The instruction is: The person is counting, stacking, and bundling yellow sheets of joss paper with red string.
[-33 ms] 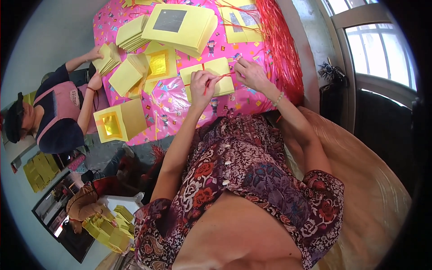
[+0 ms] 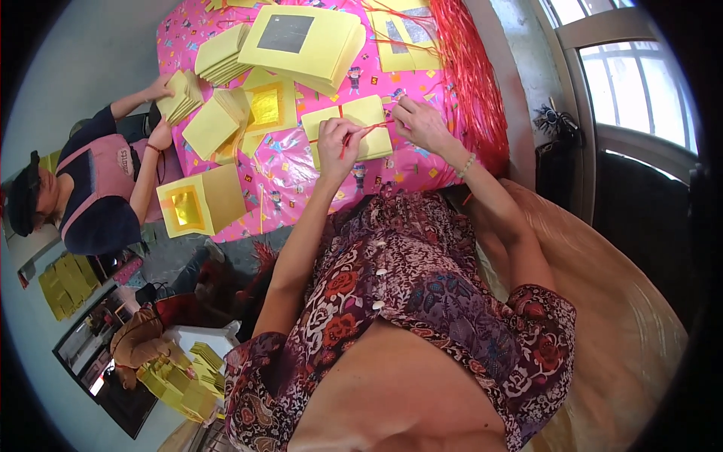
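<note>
A flat stack of yellow paper (image 2: 367,111) lies on the pink patterned table cover, a red string (image 2: 374,126) running across and around it. My left hand (image 2: 338,146) is over the stack's near side, fingers pinched on the string, with a loose red end hanging below them. Off the stack's right edge, my right hand (image 2: 420,124) is closed on the same string, which stretches taut between both hands. The exact grip of the right fingertips is partly hidden.
A thick yellow paper stack (image 2: 331,56) stands beyond, with smaller stacks (image 2: 215,128) to the left. Red strings (image 2: 478,98) hang in a bundle at the table's right edge. A co-worker (image 2: 105,169) at the left holds a yellow paper bundle (image 2: 181,99). Another person (image 2: 139,339) is farther back.
</note>
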{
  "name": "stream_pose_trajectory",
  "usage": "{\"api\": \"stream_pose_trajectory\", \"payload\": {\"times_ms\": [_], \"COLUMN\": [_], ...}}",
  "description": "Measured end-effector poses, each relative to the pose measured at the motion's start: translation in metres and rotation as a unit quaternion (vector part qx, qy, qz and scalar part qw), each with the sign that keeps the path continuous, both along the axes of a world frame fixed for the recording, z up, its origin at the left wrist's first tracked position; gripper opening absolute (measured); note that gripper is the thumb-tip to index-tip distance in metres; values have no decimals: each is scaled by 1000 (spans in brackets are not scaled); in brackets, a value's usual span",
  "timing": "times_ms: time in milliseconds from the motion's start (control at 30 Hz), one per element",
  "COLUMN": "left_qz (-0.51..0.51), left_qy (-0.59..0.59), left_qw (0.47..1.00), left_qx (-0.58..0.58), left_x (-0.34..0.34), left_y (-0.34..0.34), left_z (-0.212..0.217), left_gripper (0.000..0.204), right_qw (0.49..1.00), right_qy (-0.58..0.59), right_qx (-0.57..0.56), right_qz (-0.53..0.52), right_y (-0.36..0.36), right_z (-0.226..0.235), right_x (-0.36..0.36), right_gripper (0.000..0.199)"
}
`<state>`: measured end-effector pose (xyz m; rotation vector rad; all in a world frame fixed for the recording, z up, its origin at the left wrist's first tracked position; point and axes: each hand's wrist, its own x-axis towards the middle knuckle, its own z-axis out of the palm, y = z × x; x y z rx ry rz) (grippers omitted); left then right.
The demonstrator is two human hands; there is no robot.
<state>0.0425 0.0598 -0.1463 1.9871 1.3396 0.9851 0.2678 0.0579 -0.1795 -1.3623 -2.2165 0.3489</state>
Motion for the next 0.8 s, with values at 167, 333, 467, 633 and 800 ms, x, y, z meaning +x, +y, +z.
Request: {"api": "stream_pose_trajectory", "payload": {"times_ms": [167,333,467,633,800], "left_qz": [25,15,-52,68,195], "left_qy": [-11,-27,-18,-15,-248], "left_qw": [999,997,997,997,921], "left_qx": [-37,-72,-57,-19,-229], "left_x": [-6,-10,-26,-60,-60], "left_y": [-6,-5,-1,-9,-32], "left_z": [-1,-1,2,-3,-33], "left_gripper": [8,7,11,37,59], "right_qw": [1000,1000,993,961,983], "right_qy": [-9,5,45,190,129], "right_qx": [11,14,-105,-181,-128], "right_qz": [19,15,-1,-90,-17], "right_y": [0,-3,-13,-31,-23], "right_z": [0,2,5,15,38], "right_x": [2,0,5,-5,-21], "right_gripper": [18,17,14,41,68]}}
